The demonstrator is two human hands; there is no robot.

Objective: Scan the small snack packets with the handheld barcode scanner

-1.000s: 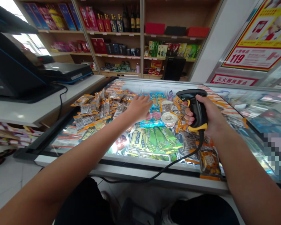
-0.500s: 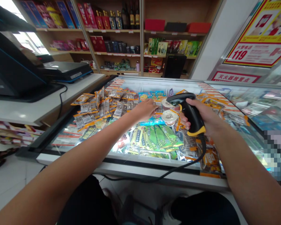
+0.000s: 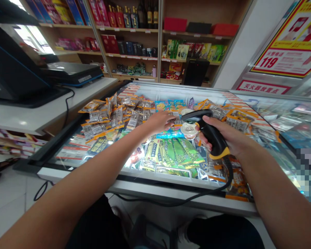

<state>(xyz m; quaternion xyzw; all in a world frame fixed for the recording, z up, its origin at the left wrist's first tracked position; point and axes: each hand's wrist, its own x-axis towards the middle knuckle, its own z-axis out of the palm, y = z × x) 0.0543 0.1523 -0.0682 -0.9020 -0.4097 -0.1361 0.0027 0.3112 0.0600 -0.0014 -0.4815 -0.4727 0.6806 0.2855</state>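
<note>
My right hand [image 3: 226, 136] is wrapped round the grip of a black and yellow barcode scanner [image 3: 207, 131], whose head points left over the glass freezer lid [image 3: 155, 93]. Its black cable [image 3: 186, 200] hangs over the front edge. My left hand [image 3: 159, 121] reaches out over the lid and rests, fingers loosely curled, on snack packets [image 3: 134, 117] in orange-edged wrappers. Just in front of the scanner's head are a small packet [image 3: 176, 120] and a round cup [image 3: 188, 130].
Several more packets [image 3: 98, 119] lie heaped at the lid's left, others [image 3: 235, 116] at the right. A white counter [image 3: 41, 114] with a till and a scale [image 3: 69, 71] stands left. Shelves [image 3: 158, 34] of goods line the back wall. A poster [image 3: 287, 52] hangs right.
The scanner has tipped down and moved left towards the packets near my left hand. My left hand has drawn slightly nearer, staying on the packets.
</note>
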